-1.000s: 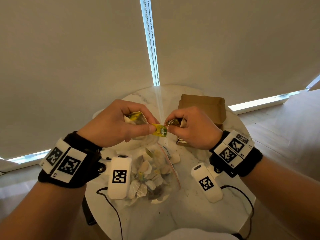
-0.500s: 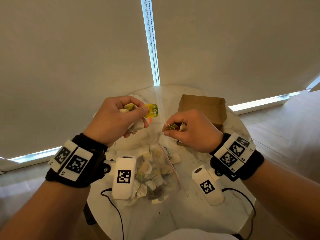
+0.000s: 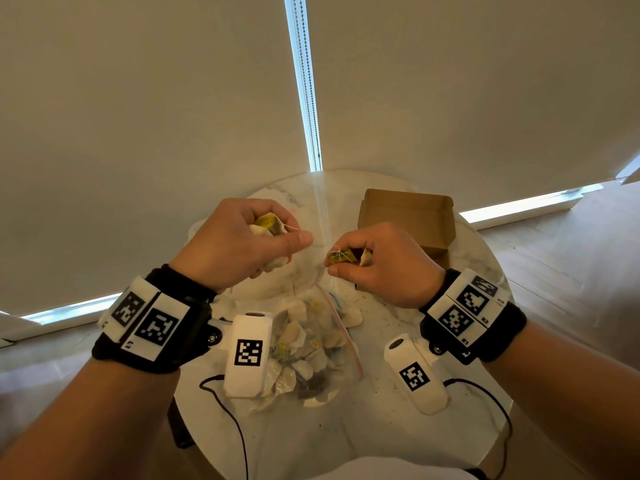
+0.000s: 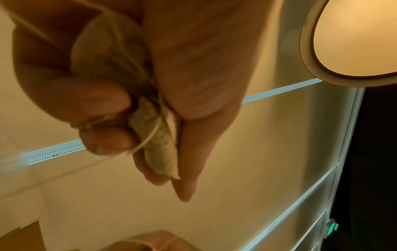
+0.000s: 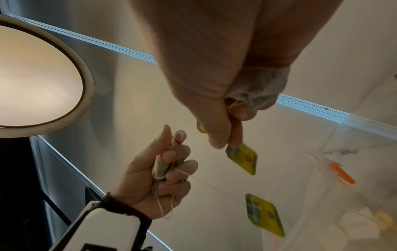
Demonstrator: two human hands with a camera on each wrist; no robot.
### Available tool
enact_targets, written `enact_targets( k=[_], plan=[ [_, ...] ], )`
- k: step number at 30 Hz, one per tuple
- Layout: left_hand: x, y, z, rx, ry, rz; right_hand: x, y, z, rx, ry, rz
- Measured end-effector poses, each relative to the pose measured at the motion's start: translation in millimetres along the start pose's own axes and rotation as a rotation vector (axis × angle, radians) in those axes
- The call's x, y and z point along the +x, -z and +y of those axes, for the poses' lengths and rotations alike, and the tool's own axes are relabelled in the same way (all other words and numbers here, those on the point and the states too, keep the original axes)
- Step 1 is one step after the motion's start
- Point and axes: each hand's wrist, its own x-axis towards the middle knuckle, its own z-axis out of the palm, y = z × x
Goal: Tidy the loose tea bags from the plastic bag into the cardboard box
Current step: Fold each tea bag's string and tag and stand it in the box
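Above the round marble table (image 3: 346, 427) my two hands are held a little apart. My left hand (image 3: 277, 233) grips a bunched tea bag (image 4: 154, 135) wound with its string, a yellow tag (image 3: 265, 221) showing in the fist. My right hand (image 3: 341, 259) pinches a yellow tag (image 5: 242, 158) and clutches another tea bag (image 5: 257, 88). A second yellow tag (image 5: 264, 214) dangles on a thin thread from the left hand (image 5: 163, 169). Below the hands lies the clear plastic bag (image 3: 304, 341), holding several tea bags. The brown cardboard box (image 3: 405, 216) stands open behind my right hand.
The plastic bag's orange zip slider (image 5: 341, 173) lies on the marble. Tea crumbs speckle the table right of the bag. Pale roller blinds (image 3: 173, 116) hang close behind the table, and wooden floor (image 3: 571, 254) shows to the right.
The hands met at one yellow tag a second ago. They have since drawn apart, the left going up and left with its tea bag, the right staying low with a tag.
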Motion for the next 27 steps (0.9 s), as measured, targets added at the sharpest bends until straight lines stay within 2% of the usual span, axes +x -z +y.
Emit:
enact_targets(
  k=[6, 14, 22, 27],
  plan=[
    [-1, -7, 0, 0.143, -0.049, -0.108, 2, -3, 0, 0.017, 0.01, 0.057],
    [6, -22, -8, 0.171, -0.091, -0.03, 4, -3, -1, 0.041, 0.006, 0.076],
    [6, -21, -12, 0.154, -0.155, -0.033, 4, -3, -1, 0.065, 0.012, 0.072],
    [6, -17, -13, 0.158, -0.144, -0.02, 4, 0, -1, 0.141, 0.026, 0.086]
  ],
)
